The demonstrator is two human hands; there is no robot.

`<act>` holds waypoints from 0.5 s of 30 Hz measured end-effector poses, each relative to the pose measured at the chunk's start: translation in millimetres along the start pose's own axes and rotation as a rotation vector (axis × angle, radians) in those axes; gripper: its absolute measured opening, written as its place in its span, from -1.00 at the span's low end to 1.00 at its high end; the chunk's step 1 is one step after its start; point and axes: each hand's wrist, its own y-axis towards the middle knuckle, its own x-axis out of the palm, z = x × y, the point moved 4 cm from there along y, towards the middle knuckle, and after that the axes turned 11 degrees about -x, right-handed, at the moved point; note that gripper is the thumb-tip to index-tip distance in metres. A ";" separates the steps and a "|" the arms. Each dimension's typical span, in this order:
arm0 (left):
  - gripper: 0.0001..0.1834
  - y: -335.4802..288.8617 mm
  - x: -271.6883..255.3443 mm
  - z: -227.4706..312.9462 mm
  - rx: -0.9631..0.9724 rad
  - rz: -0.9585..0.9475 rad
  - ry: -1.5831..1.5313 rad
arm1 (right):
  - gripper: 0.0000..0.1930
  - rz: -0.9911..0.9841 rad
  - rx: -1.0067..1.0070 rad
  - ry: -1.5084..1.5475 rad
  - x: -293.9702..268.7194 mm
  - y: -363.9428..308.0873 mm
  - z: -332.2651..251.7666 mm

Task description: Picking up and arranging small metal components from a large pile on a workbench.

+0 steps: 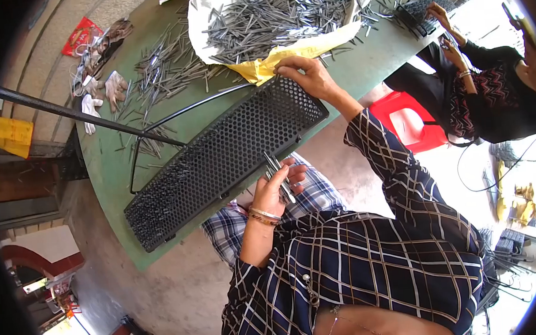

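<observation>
A long black perforated panel (230, 148) lies slantwise across the near side of the green table, its holes in tight rows. Dark short pieces crowd the holes at its left end. In my left hand (272, 192) is a small bunch of thin metal rods (279, 176), held just off the panel's near edge. My right hand (312, 79) is at the panel's far right end, fingers drawn together at the edge; what they pinch, if anything, is hidden. Beyond it, a white and yellow sack (274, 59) lies spread beneath a heap of similar rods (283, 13).
Loose rods (164, 69) are strewn on the green table (104, 153). Gloves (116, 91) lie at its left edge. A black bar (93, 114) crosses from the left. On the right, another person (490, 92) works at a similar black panel (424, 13) beside a red stool (406, 125).
</observation>
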 end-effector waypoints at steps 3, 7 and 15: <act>-0.74 -1.3 2.0 2.1 0.011 -0.006 0.015 | -0.80 0.020 0.029 0.018 -0.8 -0.4 -1.5; -0.74 -1.5 0.4 1.9 0.022 -0.015 0.013 | -0.82 -0.036 0.003 -0.014 4.5 -3.6 -2.3; -0.74 -0.3 1.0 0.1 -0.005 0.003 0.045 | -0.83 -0.120 -0.313 -0.306 10.9 -2.8 -9.1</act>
